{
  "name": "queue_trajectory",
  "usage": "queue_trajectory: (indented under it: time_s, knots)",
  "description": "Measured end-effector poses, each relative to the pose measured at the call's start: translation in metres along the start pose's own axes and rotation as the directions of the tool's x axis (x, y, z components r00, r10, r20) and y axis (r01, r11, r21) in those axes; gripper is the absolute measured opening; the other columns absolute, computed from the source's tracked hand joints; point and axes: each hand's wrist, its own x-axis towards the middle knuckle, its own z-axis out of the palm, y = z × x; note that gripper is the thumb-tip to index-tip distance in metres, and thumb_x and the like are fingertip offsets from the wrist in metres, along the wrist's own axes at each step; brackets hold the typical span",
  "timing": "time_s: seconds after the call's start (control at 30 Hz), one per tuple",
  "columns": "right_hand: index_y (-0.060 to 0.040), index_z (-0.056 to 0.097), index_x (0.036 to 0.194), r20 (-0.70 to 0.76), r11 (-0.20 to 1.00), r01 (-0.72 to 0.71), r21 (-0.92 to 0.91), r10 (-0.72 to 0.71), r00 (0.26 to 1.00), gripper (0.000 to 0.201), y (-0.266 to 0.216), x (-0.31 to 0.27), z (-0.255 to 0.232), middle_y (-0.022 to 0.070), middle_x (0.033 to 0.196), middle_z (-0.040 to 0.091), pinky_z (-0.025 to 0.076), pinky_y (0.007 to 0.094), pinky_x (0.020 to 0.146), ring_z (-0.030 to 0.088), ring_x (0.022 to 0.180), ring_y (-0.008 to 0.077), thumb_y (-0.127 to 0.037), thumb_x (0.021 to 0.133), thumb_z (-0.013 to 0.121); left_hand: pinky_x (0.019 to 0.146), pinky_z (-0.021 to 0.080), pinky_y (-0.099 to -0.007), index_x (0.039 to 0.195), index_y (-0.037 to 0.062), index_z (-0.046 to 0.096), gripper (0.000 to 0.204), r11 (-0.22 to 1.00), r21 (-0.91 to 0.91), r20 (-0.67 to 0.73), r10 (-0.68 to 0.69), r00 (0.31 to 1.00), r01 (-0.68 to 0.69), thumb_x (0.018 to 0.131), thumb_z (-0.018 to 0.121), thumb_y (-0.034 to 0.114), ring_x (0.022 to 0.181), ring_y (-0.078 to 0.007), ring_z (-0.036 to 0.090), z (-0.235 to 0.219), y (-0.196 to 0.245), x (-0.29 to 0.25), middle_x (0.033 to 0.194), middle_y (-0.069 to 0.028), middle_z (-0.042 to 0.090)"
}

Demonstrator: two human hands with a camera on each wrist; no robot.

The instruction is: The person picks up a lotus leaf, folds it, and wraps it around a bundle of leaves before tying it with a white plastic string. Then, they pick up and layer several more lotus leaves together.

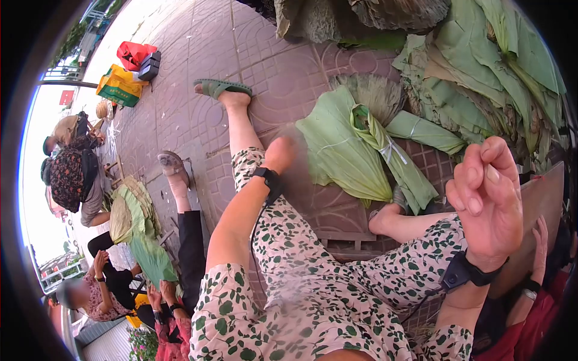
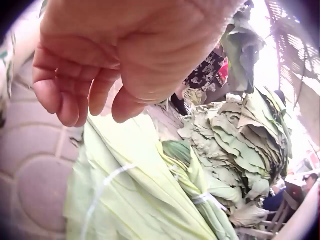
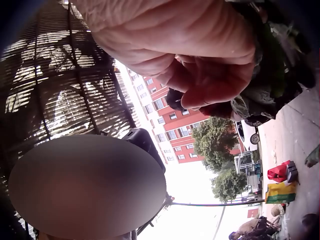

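Note:
My left hand (image 1: 280,155) hovers over the paving beside a folded bundle of large green leaves (image 1: 343,150), probably lotus leaves, bound with white string. In the left wrist view its fingers bend loosely with nothing between them; in the head view a smudge blurs the fingertips. A slimmer rolled leaf bundle (image 1: 394,159), also tied in white, lies against the first one. My right hand (image 1: 489,201) is raised at the right above my knee, fingers loosely bent and holding nothing. In the right wrist view, the same hand (image 3: 200,55) appears against a building and sky.
Broad layered leaves (image 1: 469,84) are piled at the upper right, with dry brownish leaves (image 1: 361,21) along the top. At left, a seated person (image 1: 108,295) is near more leaves (image 1: 138,228). A yellow-green bag (image 1: 119,86) stands on the paving. Another person's forearm (image 1: 524,301) is close on my right.

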Motion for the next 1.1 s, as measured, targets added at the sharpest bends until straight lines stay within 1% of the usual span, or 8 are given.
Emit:
queue_trajectory:
  time_s: [0.17, 0.27, 0.43, 0.67, 0.73, 0.8, 0.87, 1.1]
  knots:
    - [-0.0035, 0.048, 0.105, 0.043, 1.0, -0.018, -0.017, 0.019, 0.999, 0.015, -0.005, -0.003, -0.002, 0.0078, 0.086, 0.053, 0.039, 0.0245, 0.056, 0.047, 0.059, 0.0096, -0.006, 0.091, 0.049, 0.056, 0.051, -0.0339, 0.08, -0.0058, 0.064, 0.059, 0.91, -0.216, 0.658, -0.132, 0.741, 0.354, 0.079, 0.063, 0.053, 0.061, -0.0223, 0.063, 0.073, 0.054, -0.046, 0.07, -0.0135, 0.063]
    - [-0.0034, 0.048, 0.106, 0.046, 1.0, -0.011, -0.002, 0.011, 0.999, 0.015, -0.006, -0.006, -0.007, 0.0075, 0.086, 0.053, 0.039, 0.0242, 0.057, 0.047, 0.059, 0.0095, -0.007, 0.091, 0.048, 0.055, 0.051, -0.0351, 0.091, -0.0014, 0.063, 0.055, 0.792, -0.406, 0.701, -0.05, 0.711, 0.456, 0.079, 0.065, 0.052, 0.062, -0.0236, 0.062, 0.136, 0.056, -0.069, 0.076, -0.0144, 0.064]
    - [-0.0032, 0.049, 0.107, 0.052, 1.0, 0.018, 0.005, -0.018, 0.998, 0.016, -0.007, -0.007, -0.013, 0.0074, 0.086, 0.054, 0.039, 0.0238, 0.057, 0.046, 0.06, 0.009, -0.007, 0.091, 0.047, 0.064, 0.05, -0.0331, 0.115, 0.0033, 0.051, 0.049, 0.12, -0.62, 0.744, -0.223, 0.63, 0.775, 0.079, 0.068, 0.031, 0.079, -0.0217, 0.061, 0.172, 0.072, -0.078, 0.102, -0.014, 0.06]
    - [-0.0003, 0.054, 0.107, 0.017, 1.0, 0.01, 0.008, -0.01, 1.0, 0.019, 0.001, 0.001, -0.008, 0.0079, 0.088, 0.058, 0.043, 0.0228, 0.063, 0.05, 0.067, 0.0098, -0.007, 0.09, 0.049, 0.066, 0.05, -0.0315, 0.111, 0.0043, 0.051, 0.035, 0.092, -0.8, 0.563, -0.225, 0.795, 0.593, 0.078, 0.062, 0.012, 0.087, -0.0226, 0.061, 0.113, 0.11, -0.097, 0.104, -0.0109, 0.059]
    - [-0.0007, 0.055, 0.106, -0.003, 0.99, -0.046, -0.135, 0.046, 0.999, 0.019, 0.005, 0.003, -0.007, 0.0073, 0.088, 0.06, 0.044, 0.0218, 0.064, 0.05, 0.068, 0.0096, -0.007, 0.089, 0.051, 0.071, 0.052, -0.0348, 0.097, 0.0033, 0.063, 0.019, 0.258, -0.964, 0.074, 0.005, 0.997, 0.07, 0.08, 0.062, 0.011, 0.079, -0.0203, 0.063, 0.097, 0.113, -0.106, 0.096, -0.0116, 0.064]
    - [-0.0011, 0.055, 0.106, 0.021, 0.982, -0.068, -0.178, 0.073, 0.997, 0.018, 0.01, 0.004, -0.007, 0.0065, 0.088, 0.061, 0.045, 0.0212, 0.065, 0.052, 0.069, 0.0092, -0.008, 0.089, 0.051, 0.081, 0.051, -0.0359, 0.106, 0.0045, 0.059, 0.026, 0.225, -0.97, 0.107, 0.066, 0.992, 0.09, 0.08, 0.06, 0.006, 0.091, -0.0214, 0.062, 0.058, 0.12, -0.113, 0.106, -0.0084, 0.062]
    - [-0.0015, 0.056, 0.105, 0.024, 0.938, -0.108, -0.33, 0.123, 0.992, 0.017, 0.017, 0.005, -0.005, 0.0056, 0.088, 0.061, 0.046, 0.0214, 0.067, 0.053, 0.071, 0.008, -0.007, 0.09, 0.051, 0.086, 0.049, -0.0361, 0.116, 0.005, 0.053, 0.034, -0.09, -0.965, 0.247, 0.002, 0.969, 0.247, 0.082, 0.058, 0.004, 0.097, -0.021, 0.06, 0.009, 0.141, -0.13, 0.11, -0.0066, 0.06]
    - [0.0011, 0.049, 0.121, 0.196, 0.645, 0.079, -0.76, 0.112, 0.974, 0.04, 0.049, 0.009, -0.017, 0.01, 0.114, 0.055, 0.045, 0.0277, 0.088, 0.053, 0.104, 0.0159, -0.017, 0.087, 0.059, 0.092, 0.046, -0.0373, 0.121, 0.0066, 0.048, 0.036, -0.171, -0.983, 0.058, 0.045, 0.997, 0.065, 0.087, 0.058, 0.01, 0.106, -0.019, 0.056, -0.062, 0.164, -0.174, 0.115, -0.0046, 0.057]
